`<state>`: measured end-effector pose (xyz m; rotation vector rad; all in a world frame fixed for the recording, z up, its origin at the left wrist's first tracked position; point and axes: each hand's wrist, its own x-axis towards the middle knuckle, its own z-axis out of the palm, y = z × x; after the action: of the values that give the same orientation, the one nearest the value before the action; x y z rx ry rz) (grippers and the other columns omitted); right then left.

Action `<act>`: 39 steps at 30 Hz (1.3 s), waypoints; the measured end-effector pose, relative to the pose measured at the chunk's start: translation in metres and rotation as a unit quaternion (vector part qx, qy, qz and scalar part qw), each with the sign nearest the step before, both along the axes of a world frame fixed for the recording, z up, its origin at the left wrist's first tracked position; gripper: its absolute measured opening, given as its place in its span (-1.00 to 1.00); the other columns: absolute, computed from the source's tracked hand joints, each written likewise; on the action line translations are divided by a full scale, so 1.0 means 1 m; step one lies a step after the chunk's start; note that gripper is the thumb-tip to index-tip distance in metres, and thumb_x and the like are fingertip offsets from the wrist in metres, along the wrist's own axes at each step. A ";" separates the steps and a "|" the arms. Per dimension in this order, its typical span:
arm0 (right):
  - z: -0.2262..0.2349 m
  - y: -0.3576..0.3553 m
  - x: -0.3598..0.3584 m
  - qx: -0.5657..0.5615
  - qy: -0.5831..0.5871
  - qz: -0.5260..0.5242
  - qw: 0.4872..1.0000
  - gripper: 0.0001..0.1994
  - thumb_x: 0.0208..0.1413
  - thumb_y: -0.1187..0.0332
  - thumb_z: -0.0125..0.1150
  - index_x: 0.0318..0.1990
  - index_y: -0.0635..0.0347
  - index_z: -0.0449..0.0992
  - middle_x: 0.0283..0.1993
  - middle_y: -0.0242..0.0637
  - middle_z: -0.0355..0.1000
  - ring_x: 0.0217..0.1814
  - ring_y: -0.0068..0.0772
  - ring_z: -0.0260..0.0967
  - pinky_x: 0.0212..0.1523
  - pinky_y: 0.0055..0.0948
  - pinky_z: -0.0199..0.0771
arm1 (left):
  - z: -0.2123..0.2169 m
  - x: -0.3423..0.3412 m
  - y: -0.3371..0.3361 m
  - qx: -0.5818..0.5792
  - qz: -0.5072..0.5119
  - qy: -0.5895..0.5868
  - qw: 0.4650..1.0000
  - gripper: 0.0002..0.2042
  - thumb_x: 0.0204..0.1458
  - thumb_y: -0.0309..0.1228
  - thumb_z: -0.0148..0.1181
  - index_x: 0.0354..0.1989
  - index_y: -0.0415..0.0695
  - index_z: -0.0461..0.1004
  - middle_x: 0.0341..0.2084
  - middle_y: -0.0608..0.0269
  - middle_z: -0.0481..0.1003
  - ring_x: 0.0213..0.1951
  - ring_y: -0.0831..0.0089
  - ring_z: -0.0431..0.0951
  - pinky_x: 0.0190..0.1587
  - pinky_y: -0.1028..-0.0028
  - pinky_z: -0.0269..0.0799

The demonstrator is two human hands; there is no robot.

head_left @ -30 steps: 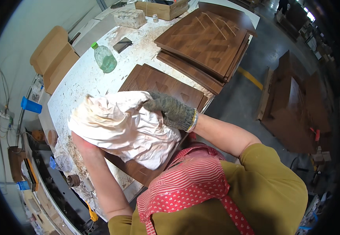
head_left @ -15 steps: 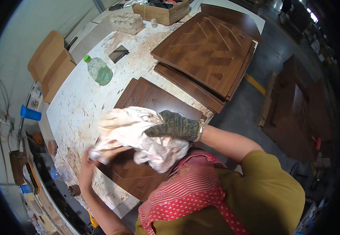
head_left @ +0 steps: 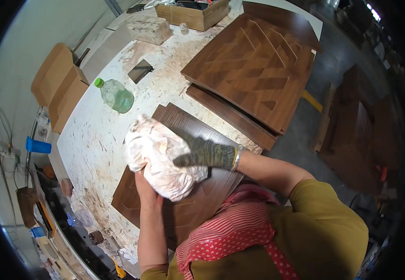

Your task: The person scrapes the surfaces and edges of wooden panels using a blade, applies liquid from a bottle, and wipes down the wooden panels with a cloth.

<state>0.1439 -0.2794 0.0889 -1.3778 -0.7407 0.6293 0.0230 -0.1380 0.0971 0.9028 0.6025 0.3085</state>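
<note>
A crumpled white cloth with faint stains is bunched between my hands, over a dark brown wooden panel. My right hand, in a dark green knitted glove, grips the cloth from its right side. Bare, my left hand holds the cloth's lower left part; its fingers are mostly hidden in the folds. Beneath the cloth the panel shows raised angled patterning at its near end. Another dark panel with a plain grained face lies at the far side of it; the cloth hides where they meet.
A stack of patterned brown panels fills the table's far right. On the stained white table stand a green-capped bottle, a small dark plate, a wrapped block and a wooden box. An opened cardboard box sits left.
The cloth has been gathered into a tighter bundle. My left hand has moved right and inward with it, while my right hand stays close to its former place.
</note>
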 end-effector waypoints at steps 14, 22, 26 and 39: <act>-0.012 -0.075 0.000 0.021 0.491 0.035 0.870 -0.56 0.05 0.42 0.16 0.12 0.27 0.28 -0.03 -0.18 0.42 -0.03 -0.38 0.41 0.01 -0.39 0.45 | -0.083 0.165 0.213 0.511 0.061 0.093 0.852 0.14 -0.27 -0.06 0.44 0.35 -0.28 -0.26 0.28 -0.13 -0.01 0.29 0.09 0.07 0.29 0.31 0.02; -0.026 -0.084 0.002 -0.032 0.503 -0.027 0.863 -0.60 0.11 0.48 0.09 0.13 0.26 0.30 0.04 -0.17 0.40 0.07 -0.38 0.37 0.11 -0.41 0.41 | -0.069 0.178 0.202 0.611 0.118 0.119 0.774 -0.53 -0.18 -0.29 0.34 -0.09 -0.26 0.40 -0.21 -0.08 0.44 -0.13 0.06 0.45 -0.04 0.26 0.33; 0.001 -0.063 0.002 0.040 0.475 -0.069 0.876 -0.46 0.01 0.45 0.17 0.18 0.32 0.22 0.08 -0.12 0.36 0.08 -0.30 0.38 0.06 -0.38 0.45 | -0.007 0.105 0.134 0.805 -0.033 -0.015 0.592 -0.58 -0.23 -0.38 0.29 -0.10 -0.13 0.44 -0.36 0.06 0.42 -0.30 0.09 0.43 -0.23 0.21 0.34; 0.004 -0.063 -0.038 0.003 0.402 -0.001 0.916 -0.18 -0.08 0.47 0.30 0.35 0.19 -0.03 0.26 -0.19 0.19 0.23 -0.33 0.23 0.19 -0.38 0.32 | 0.039 -0.017 0.036 0.878 -0.257 0.066 0.399 -0.47 -0.28 -0.46 0.28 0.00 0.00 0.36 -0.42 0.28 0.35 -0.34 0.33 0.40 -0.33 0.37 0.34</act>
<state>0.1057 -0.3419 0.0927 -0.9746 -0.0726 1.0918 0.0057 -0.1021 0.1362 3.1665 -0.2202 0.2013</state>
